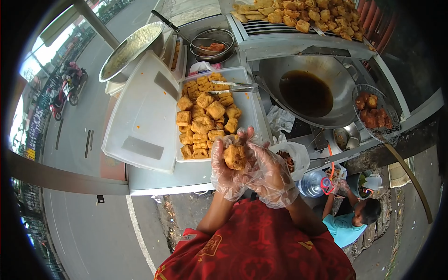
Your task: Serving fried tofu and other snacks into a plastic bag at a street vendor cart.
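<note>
Both my hands wear clear plastic gloves over the front edge of a white plastic tub (249, 105). A browned cube of fried tofu (235, 157) rests in my left hand (225, 175), against its fingers. Close beside it on the right is my right hand (274, 173); the hands overlap, so I cannot tell whether its fingers grip anything. Many more fried tofu pieces (203, 124) are piled in the tub just beyond my hands. Metal tongs (241, 87) lie across the tub's far part.
A translucent lid (140, 115) leans left of the tub, near a batter bowl (131, 52). On the right are a wok of dark oil (306, 92) and a wire strainer (376, 112) holding fried pieces. A person in a blue shirt (343, 227) crouches by a water jug (312, 183).
</note>
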Tool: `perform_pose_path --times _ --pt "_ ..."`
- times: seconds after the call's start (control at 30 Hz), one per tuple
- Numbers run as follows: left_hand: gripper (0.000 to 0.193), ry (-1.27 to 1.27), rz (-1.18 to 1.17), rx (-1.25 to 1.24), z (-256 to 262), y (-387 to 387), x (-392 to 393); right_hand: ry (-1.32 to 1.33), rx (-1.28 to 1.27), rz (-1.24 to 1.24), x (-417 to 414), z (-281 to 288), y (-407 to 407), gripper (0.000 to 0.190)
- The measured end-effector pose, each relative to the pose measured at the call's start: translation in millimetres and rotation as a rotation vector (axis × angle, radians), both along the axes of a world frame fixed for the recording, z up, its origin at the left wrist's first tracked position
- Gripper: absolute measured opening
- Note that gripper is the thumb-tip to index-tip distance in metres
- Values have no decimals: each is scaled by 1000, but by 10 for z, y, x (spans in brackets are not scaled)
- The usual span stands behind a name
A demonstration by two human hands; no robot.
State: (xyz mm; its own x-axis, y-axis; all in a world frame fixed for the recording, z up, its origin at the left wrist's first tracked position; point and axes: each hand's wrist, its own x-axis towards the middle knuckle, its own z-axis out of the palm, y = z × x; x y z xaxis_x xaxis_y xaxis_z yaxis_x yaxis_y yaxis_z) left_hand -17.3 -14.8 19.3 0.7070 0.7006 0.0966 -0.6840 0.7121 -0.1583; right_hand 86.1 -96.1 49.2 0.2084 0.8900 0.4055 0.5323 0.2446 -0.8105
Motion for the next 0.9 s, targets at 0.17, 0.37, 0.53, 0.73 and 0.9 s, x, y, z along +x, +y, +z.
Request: perform_pose_path --times 0.17,0.37,0.53,0.73,0.9 --pt "67 665 264 580 31 -33 20 -84 61 -57 -76 156 96 52" --pt "64 864 418 558 6 -7 -42 -30 92 13 -31 146 93 39" --pt "59 848 595 568 -31 -37 -55 -66 115 -22 -129 162 110 37" --pt "50 731 592 581 26 -26 -116 75 154 -83 -196 136 124 35" --pt "52 605 654 521 -30 56 -144 -45 149 -28 -218 148 124 32"
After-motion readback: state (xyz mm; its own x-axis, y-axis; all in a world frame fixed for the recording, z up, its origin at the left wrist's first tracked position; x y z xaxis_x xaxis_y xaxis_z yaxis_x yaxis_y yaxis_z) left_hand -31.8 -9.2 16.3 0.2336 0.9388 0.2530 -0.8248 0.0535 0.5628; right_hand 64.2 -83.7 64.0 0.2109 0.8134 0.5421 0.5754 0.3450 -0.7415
